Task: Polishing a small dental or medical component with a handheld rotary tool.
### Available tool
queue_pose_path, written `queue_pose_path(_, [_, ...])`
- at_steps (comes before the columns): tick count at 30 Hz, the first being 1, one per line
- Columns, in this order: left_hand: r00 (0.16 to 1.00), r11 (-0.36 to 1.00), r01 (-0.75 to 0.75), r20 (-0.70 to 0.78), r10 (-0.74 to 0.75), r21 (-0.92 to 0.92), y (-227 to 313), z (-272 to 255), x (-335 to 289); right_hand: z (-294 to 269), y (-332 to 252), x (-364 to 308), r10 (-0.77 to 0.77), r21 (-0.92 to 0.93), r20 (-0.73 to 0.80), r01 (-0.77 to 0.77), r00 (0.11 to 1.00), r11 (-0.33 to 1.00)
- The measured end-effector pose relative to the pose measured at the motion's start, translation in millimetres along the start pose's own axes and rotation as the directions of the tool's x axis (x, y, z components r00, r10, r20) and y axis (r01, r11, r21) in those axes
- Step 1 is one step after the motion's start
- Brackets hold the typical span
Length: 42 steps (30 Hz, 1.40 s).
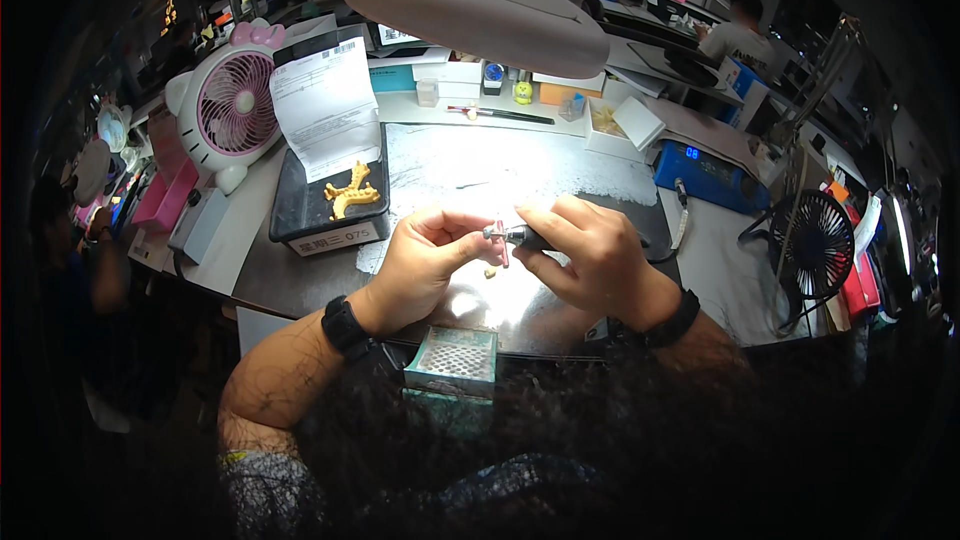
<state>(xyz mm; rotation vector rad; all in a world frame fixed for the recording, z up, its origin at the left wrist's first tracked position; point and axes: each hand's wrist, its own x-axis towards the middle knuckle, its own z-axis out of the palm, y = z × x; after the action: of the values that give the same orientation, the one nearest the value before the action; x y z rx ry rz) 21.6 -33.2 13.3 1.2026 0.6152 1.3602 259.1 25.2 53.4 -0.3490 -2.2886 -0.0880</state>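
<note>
Grey mat (430, 155) spreads brightly under a lamp (470, 5), bounded by a black bin (300, 202) at left and a blue box (685, 175) at right; between these the hands have width to move, and a mesh tray (452, 358) sits at the near edge. Above the mat's nearer part, the right hand (598, 248) grips a dark handpiece (520, 236) with a metallic collar. Its nose points left, its long axis roughly crosswise. At the nose, a thin reddish strip (504, 252), perhaps a disc seen edge-on, stands across that axis. The left hand (432, 252) pinches something small and silvery beside it, too blurred to name. A yellowish bit (490, 273) lies just below.
</note>
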Motion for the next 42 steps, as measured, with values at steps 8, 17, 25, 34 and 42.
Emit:
queue_pose_path(8, [1.0, 1.0, -0.016, -0.003, 0.016, -0.023, -2.5, 0.7, -1.0, 3.2, -1.3, -1.0, -0.036, -0.019, 0.006, 0.036, 0.999, 0.999])
queue_pose_path(17, [0.999, 0.998, -0.031, -0.014, 0.031, 0.045, -2.1, 1.6, -2.3, 5.1, 2.6, -3.2, 0.03, -0.049, 0.036, -0.028, 0.999, 0.998])
queue_pose_path(25, [0.999, 0.993, -0.027, -0.018, 0.029, 0.114, 4.6, 6.0, -3.3, 4.2, 5.1, -3.1, 0.033, -0.048, 0.048, -0.031, 0.998, 0.998])
queue_pose_path(34, [0.999, 0.989, -0.037, 0.018, 0.035, 0.143, 7.4, 5.2, -4.2, 5.3, 6.6, -4.1, 0.027, -0.047, 0.058, -0.025, 0.998, 0.999])
queue_pose_path(42, [0.999, 0.988, -0.045, 0.015, 0.043, 0.15, 5.9, 4.3, -4.2, 6.0, 5.8, -3.8, 0.032, -0.044, 0.054, -0.03, 0.998, 0.999])
